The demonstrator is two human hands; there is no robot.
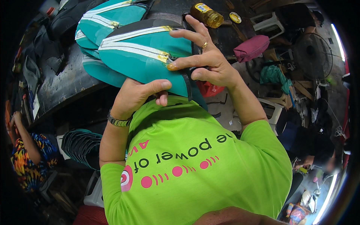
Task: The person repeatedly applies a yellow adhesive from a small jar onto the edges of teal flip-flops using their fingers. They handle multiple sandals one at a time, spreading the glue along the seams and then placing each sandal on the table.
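Observation:
A rounded teal panel [137, 62] with two white strips meeting in a V lies over the table's edge in front of me. Yellow glue marks the strip ends, and a dark band runs along its right edge. My left hand [144, 93] pinches the panel's near edge, thumb on top and fingers mostly hidden beneath. My right hand [212, 56] has its fingers spread, holding nothing. Its index fingertip, coated in yellow-orange glue, touches the panel beside the lower strip's end. More striped teal panels [107, 22] overlap behind and below this one.
An open glass jar [207, 15] of amber glue is tilted at the back, its lid [235, 17] beside it. A maroon pouch [251, 48] sits right of my wrist. Teal-edged pieces [80, 148] are stacked at lower left, near another person's patterned clothing [33, 161]. A fan [313, 56] stands right.

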